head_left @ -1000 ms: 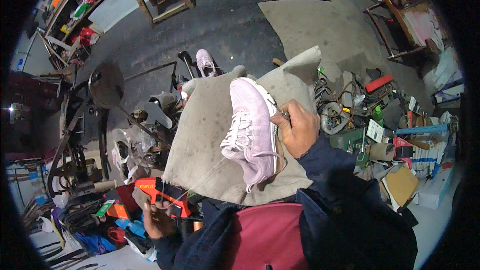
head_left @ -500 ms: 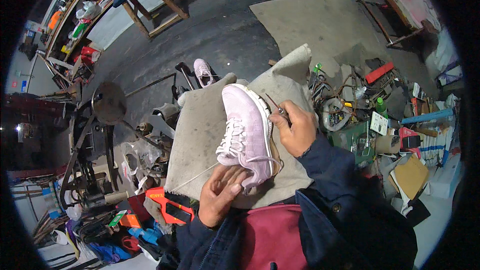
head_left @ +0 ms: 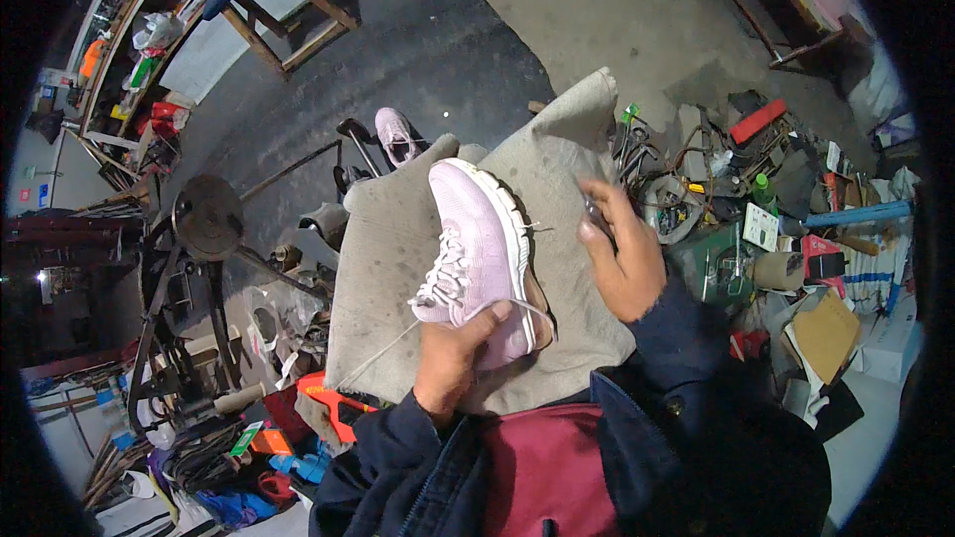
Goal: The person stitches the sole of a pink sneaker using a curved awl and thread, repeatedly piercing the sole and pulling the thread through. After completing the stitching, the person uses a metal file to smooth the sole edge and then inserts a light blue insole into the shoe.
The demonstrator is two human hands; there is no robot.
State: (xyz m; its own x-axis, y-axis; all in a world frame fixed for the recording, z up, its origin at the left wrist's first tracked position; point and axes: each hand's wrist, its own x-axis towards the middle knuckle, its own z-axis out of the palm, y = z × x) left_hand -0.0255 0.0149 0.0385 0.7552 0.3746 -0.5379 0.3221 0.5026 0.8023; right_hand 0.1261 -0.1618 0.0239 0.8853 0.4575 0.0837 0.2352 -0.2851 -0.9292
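My left hand (head_left: 453, 363) grips the heel of the pink shoe (head_left: 480, 254), whose long axis runs away from me, toe farthest. My right hand (head_left: 622, 254) hovers just right of the shoe, pinching a small dark tool; I cannot tell which kind.

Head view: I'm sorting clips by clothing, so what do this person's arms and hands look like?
Both hands, the left hand and the right hand, are bare, with no gloves. Both forearms are covered by long dark navy jacket sleeves reaching the wrists. The jacket hangs open over a maroon top.
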